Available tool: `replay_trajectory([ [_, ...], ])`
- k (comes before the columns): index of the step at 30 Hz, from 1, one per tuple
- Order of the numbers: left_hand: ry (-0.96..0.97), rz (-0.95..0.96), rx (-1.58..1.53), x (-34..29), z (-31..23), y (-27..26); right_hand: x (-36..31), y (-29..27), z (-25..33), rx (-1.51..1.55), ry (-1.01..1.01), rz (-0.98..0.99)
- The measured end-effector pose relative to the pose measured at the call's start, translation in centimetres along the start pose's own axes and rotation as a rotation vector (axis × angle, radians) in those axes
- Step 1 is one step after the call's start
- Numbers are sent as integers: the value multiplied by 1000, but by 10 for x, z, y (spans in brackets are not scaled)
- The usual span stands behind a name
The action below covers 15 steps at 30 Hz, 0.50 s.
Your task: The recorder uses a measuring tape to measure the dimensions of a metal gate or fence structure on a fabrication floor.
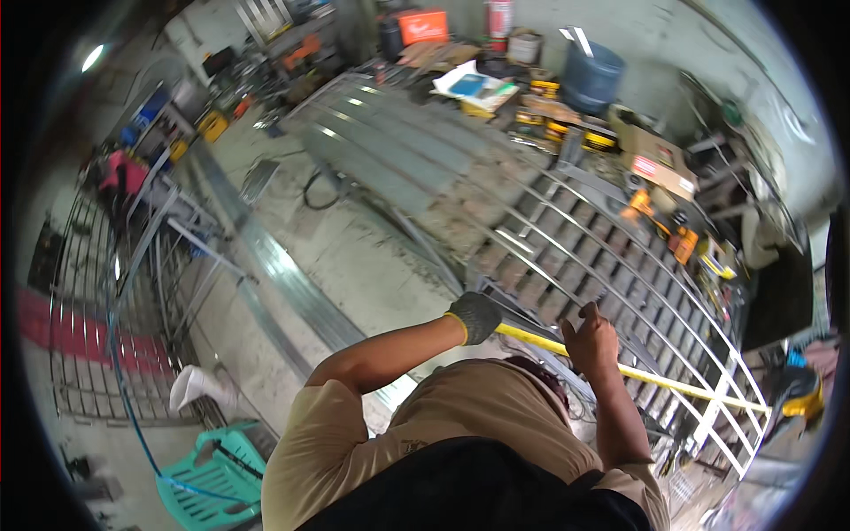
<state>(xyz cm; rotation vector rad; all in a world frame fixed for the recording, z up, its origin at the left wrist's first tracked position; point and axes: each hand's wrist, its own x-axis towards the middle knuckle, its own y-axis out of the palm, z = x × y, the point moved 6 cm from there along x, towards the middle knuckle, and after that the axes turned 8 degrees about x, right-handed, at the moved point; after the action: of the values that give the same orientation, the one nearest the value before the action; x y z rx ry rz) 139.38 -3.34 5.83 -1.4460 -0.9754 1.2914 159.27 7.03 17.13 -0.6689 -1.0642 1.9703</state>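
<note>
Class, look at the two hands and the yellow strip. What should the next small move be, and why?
I would probably settle the right hand's fingers on the yellow strip to steady it. The strip runs from the gloved left hand across the metal frame, and the bare right hand is already beside it, though contact is unclear.

Cannot see the fingertips of the gloved left hand (475,317), turned away from view near the centre, nor any yellow strip (673,381) behind it. Cannot tell contact from mere overlap between the right hand (591,341) and the strip. Cannot follow the black cloth (469,491) past the lower edge, nor the green chair (209,473), cut off at lower left. Cannot sort the blurred clutter (235,84) at upper left. Cannot read the shirt's (496,407) tiny print.
</note>
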Motion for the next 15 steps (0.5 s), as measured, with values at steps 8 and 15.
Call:
replay_trajectory([
  [8,-10,1,31,-53,162,5,80,92,139,-52,-94,165],
  [15,-32,23,49,-52,353,-6,212,187,295,27,-266,279],
])
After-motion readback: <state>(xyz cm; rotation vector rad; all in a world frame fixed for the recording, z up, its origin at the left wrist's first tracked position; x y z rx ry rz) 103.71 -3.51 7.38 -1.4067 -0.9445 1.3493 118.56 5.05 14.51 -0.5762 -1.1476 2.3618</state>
